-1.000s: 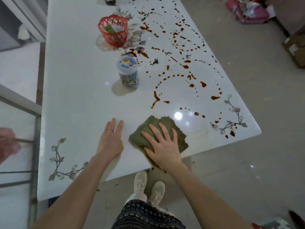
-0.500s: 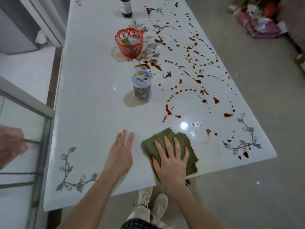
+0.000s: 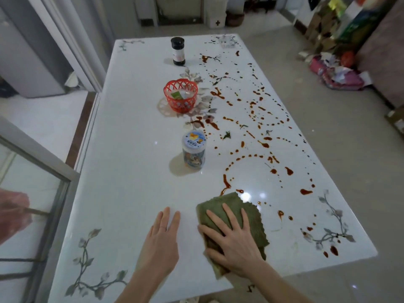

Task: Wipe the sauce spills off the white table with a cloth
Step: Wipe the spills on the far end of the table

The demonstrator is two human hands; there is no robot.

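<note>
The green cloth [image 3: 254,224], nubbly, folded and ragged-edged, lies flat at the near edge of the table [image 3: 131,171], one corner hanging over it. The right hand [image 3: 235,243] presses on it with straight, spread fingers, gripping nothing. Just left, the left hand [image 3: 160,243] rests flat on bare tabletop, fingers straight and together. The top is glossy white with printed flower sprigs. Brown sauce [image 3: 225,182] runs in dotted arcs and blobs from the cloth's far corner across the right half. Beyond stand a lidded, printed jar [image 3: 194,153], a red lattice basket [image 3: 180,95] holding small packets, and a dark-capped bottle [image 3: 178,51].
</note>
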